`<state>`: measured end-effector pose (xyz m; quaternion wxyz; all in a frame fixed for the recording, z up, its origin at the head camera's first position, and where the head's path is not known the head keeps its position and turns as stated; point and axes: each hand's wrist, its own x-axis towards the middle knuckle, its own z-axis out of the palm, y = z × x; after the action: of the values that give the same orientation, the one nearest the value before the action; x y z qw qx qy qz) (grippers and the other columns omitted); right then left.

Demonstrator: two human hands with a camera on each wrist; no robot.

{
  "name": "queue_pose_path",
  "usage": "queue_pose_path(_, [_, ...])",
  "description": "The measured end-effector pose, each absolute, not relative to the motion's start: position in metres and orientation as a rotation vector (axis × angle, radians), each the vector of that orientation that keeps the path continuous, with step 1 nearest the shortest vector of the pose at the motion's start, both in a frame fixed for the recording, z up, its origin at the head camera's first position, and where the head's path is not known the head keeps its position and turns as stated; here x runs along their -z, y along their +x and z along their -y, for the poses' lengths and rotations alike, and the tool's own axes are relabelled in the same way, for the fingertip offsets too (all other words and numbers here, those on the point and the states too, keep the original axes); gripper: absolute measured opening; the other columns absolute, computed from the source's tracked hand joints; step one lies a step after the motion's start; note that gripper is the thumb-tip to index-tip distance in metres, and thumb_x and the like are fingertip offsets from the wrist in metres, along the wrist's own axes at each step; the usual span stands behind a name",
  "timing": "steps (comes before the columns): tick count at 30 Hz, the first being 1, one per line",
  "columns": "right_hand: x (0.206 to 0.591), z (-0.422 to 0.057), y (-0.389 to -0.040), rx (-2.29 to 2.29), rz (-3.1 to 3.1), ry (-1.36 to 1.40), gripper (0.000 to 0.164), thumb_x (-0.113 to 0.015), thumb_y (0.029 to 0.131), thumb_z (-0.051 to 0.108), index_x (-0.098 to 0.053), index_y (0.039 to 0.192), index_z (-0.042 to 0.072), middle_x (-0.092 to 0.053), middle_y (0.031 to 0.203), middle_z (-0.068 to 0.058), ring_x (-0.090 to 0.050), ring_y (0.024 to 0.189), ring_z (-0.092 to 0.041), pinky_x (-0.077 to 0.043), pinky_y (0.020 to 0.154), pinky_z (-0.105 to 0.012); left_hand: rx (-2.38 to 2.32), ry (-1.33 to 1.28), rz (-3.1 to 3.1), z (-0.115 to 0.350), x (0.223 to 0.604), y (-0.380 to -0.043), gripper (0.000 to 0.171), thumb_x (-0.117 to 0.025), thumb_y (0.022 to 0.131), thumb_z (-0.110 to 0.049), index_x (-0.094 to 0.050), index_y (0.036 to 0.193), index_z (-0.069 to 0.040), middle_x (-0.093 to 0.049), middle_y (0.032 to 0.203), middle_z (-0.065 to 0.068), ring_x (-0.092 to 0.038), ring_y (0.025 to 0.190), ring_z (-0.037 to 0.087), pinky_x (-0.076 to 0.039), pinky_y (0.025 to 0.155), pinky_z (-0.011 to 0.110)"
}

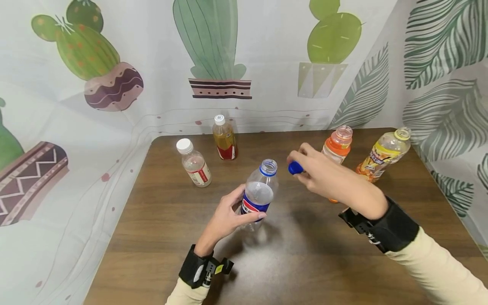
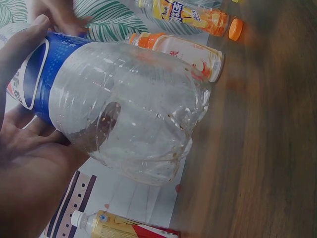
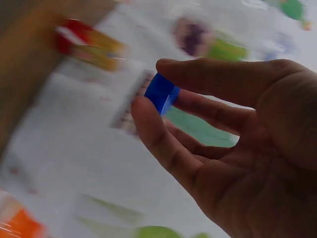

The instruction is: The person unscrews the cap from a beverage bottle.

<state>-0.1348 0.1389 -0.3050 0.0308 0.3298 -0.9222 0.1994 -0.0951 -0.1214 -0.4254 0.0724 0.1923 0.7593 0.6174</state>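
Note:
A clear plastic soda bottle (image 1: 260, 192) with a blue label and clear liquid stands uncapped in front of me. Its ridged base (image 2: 173, 124) fills much of the left wrist view. My left hand (image 1: 228, 214) grips it around the label, thumb across the near side. To the right of the bottle's open mouth, my right hand (image 1: 314, 169) pinches a blue bottle cap (image 1: 295, 167) between thumb and fingertips. That blue cap (image 3: 161, 93) shows apart from any bottle in the right wrist view.
Beyond my left hand stand a white-capped bottle (image 1: 195, 163) and an amber bottle (image 1: 225, 137). An open orange-necked bottle (image 1: 338, 146) and an open yellow-labelled bottle (image 1: 383, 154) stand at right, near my right forearm. An orange cap (image 2: 236, 29) lies on the wooden table (image 1: 160, 254).

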Motion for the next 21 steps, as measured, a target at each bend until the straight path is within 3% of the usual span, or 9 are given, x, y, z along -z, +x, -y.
queue_pose_path(12, [0.404,-0.14,-0.17,-0.52,3.148,0.975,0.026,-0.074,0.083,0.003,-0.059,0.104,0.0,-0.057,0.092,-0.014,-0.059,0.077,-0.024,-0.054,0.068,-0.039,-1.841,0.56,-2.292,0.122,0.427,-0.096,0.06,-0.084,0.08,-0.019,-0.057,0.133,-0.025,-0.067,0.121,0.0,-0.064,0.11,0.018,-0.052,0.097,0.034])
queue_pose_path(21, [0.443,-0.141,-0.182,-0.44,3.303,0.912,0.035,-0.076,0.083,0.006,-0.06,0.113,-0.004,-0.061,0.1,-0.019,-0.062,0.084,-0.028,-0.056,0.074,-0.041,-1.836,0.555,-2.298,0.122,0.425,-0.096,0.062,-0.085,0.08,-0.022,-0.055,0.134,-0.028,-0.066,0.122,-0.002,-0.063,0.111,0.016,-0.052,0.097,0.035])
